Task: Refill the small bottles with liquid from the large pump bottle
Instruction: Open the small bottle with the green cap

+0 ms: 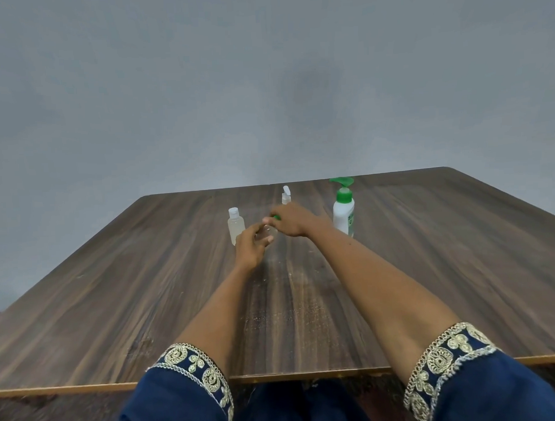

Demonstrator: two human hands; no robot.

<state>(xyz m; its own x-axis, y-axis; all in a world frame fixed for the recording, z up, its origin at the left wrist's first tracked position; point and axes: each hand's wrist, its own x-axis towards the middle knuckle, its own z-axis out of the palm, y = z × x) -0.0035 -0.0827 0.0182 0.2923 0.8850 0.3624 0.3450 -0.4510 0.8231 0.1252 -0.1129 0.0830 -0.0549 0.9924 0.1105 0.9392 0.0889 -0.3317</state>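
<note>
I see my left hand (252,246) curled round a small clear bottle (269,232) mid-table (115,279); my right hand (290,222) pinches its green cap (276,217). The white pump bottle (344,212) stands just right.

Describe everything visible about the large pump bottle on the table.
The large pump bottle is white, apparently plastic, with a green collar and a green pump head whose spout points left. A partly green label shows on its lower right side. It stands upright on the wooden table, towards the far edge, right of the other bottles. Neither hand touches it; the right forearm crosses in front of its base.
</note>
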